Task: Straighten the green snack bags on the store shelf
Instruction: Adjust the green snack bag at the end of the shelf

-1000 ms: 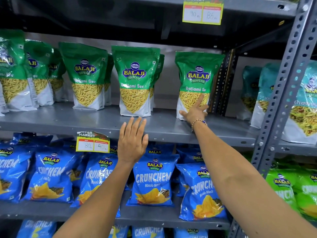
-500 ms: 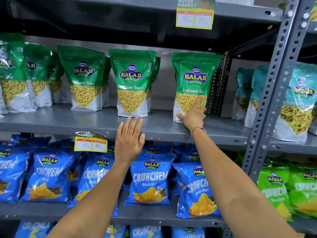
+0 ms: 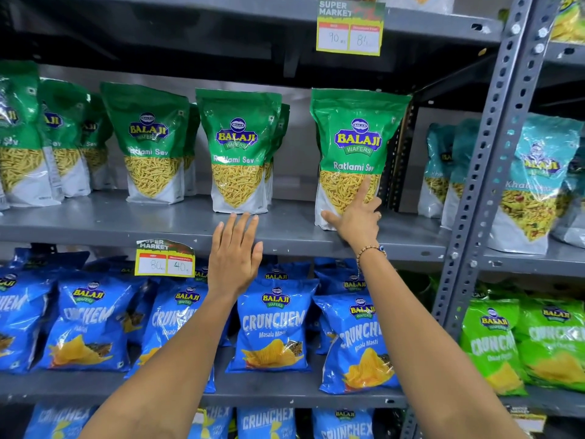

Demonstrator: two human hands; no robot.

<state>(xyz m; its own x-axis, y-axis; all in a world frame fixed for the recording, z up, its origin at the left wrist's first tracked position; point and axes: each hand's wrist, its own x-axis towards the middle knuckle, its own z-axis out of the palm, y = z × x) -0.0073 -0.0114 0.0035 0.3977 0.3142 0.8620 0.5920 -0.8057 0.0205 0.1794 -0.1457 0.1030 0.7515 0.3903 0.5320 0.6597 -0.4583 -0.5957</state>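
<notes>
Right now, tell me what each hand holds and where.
Nothing is gripped. The right hand rests open against the lower front of the rightmost Ratlami Sev bag. The left hand is open, just below the middle bag.

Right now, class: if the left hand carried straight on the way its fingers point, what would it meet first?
The left hand points up and away, so it would probably first meet the base of the middle green Ratlami Sev bag; how far apart they are in depth is unclear.

Both forearms bare, no sleeves in view. Right wrist carries a beaded bracelet [image 3: 371,250], brownish beads with one dark blue bead; right hand [image 3: 357,221] shows a thin ring [image 3: 379,216] on one finger. Left hand [image 3: 234,255] wears nothing.
</notes>
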